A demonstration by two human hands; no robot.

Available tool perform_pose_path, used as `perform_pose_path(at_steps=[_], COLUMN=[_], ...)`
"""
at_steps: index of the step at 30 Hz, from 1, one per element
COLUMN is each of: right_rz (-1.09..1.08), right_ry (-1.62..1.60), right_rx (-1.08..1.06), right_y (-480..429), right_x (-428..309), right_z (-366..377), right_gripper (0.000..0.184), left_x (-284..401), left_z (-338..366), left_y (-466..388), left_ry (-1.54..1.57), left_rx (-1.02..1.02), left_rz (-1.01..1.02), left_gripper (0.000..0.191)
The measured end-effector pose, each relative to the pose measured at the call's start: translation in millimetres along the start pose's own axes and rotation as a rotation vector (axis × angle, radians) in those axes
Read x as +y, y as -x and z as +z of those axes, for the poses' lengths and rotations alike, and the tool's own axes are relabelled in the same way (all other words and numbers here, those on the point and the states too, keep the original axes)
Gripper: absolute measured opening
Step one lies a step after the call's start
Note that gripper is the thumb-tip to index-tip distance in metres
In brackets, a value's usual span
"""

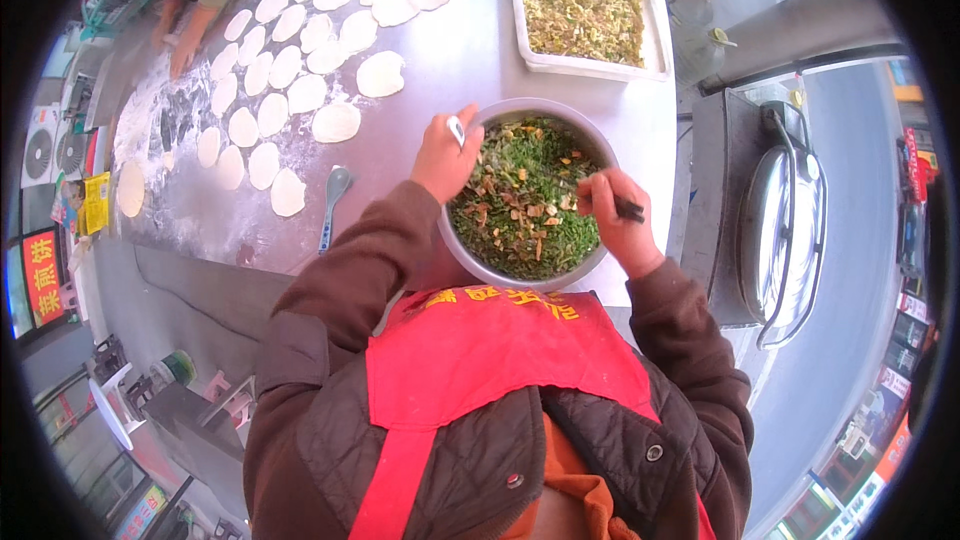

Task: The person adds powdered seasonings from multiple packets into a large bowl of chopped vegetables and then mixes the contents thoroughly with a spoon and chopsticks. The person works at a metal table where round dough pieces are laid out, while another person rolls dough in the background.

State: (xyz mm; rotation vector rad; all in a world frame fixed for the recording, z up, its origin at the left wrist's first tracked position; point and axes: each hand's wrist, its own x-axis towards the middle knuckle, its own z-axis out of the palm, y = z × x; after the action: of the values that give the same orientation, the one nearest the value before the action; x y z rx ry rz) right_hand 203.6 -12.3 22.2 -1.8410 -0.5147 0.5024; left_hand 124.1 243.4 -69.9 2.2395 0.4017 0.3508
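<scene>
A large round metal bowl (457, 251) stands before me, filled with chopped green filling (532, 202) mixed with brown and orange bits. My left hand (448, 154) is at its upper left rim, with a white handle-like end showing between thumb and finger; the rest of that item is hidden. My right hand (616, 217) is over the bowl's right rim, closed on a dark handle (630, 210) whose working end is not clearly visible. Left of the bowl lies a grey-blue spoon (335, 191) on the steel table (420, 90).
Several flat dough rounds (286, 66) lie on the floured left part of the table. A co-worker's hands (187, 37) are at the upper left. A white tray (585, 71) of chopped filling stands behind the bowl. To the right is a round metal-lidded appliance (780, 232).
</scene>
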Motion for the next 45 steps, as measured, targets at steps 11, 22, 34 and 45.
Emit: perform_pose_path(at_steps=[11,22,34,45], right_rz=[-0.021,0.073,-0.221,-0.381], right_ry=[0.098,-0.043,0.137,0.345], right_rx=[-0.159,0.137,-0.087,-0.227], right_y=[-1.9,-2.0,-6.1,-39.2], right_x=[-17.4,29.6,-23.7,-12.9], right_z=[-7.4,-10.8,27.6,30.1], right_gripper=[0.016,0.02,0.013,0.015], left_x=[-18.9,-30.2,-43.2,-21.9], left_z=[-3.4,-8.8,-3.2,8.5], left_y=[2.3,37.3,34.8,37.0], left_ry=[0.278,0.432,0.469,0.499], left_rx=[-0.076,0.152,0.199,0.315], left_rz=[-0.466,-0.512,-0.507,-0.59], left_gripper=[0.031,0.03,0.027,0.026])
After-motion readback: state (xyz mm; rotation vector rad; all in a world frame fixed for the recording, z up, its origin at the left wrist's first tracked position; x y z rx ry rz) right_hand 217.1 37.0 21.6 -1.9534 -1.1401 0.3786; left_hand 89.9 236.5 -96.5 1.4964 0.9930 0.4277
